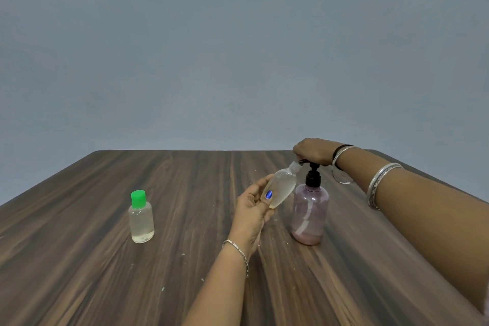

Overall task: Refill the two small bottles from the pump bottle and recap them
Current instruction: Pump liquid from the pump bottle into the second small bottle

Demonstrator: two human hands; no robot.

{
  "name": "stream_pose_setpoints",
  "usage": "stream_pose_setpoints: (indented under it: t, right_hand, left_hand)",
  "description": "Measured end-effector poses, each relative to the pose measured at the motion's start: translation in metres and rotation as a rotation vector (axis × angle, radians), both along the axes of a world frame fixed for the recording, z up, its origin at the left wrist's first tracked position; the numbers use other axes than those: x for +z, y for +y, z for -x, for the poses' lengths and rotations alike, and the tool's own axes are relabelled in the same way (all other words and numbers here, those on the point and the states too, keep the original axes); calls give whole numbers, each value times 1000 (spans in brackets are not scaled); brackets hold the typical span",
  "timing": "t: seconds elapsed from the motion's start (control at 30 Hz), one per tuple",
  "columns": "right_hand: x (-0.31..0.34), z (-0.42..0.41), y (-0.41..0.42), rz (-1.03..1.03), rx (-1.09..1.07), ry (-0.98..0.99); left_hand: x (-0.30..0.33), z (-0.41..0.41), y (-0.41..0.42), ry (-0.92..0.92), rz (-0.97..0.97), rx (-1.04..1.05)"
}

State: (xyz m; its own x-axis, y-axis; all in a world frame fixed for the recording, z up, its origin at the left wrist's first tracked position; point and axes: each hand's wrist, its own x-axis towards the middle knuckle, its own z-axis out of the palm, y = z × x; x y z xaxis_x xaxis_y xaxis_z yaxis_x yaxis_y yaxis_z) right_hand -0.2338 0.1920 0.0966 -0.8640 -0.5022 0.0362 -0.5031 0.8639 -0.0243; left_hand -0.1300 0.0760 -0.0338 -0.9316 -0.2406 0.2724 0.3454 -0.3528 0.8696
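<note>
The left hand (254,209) grips the uncapped small bottle (281,188), tilted with its mouth at the pump bottle (309,212) spout, toward the tabletop's (79,272) far right corner; the right hand (315,152) curls over the pump head; the capped small bottle (141,219) stands toward the left edge; the light, probably slick plastic is best held round its body.
</note>
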Motion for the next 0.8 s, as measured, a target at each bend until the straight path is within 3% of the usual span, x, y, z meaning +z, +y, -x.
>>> stream_pose_setpoints:
  t: [0.37, 0.67, 0.8]
  right_hand:
    - [3, -5, -1, 37, 5, -43]
    - [-8, -17, -5, -90, -37, 20]
    - [-11, -21, -6, -15, -91, -28]
  left_hand:
    - [1, -2, 0, 1, 1, -9]
    - [4, -6, 2, -36, 4, 4]
    - [3, -6, 3, -43, 20, 0]
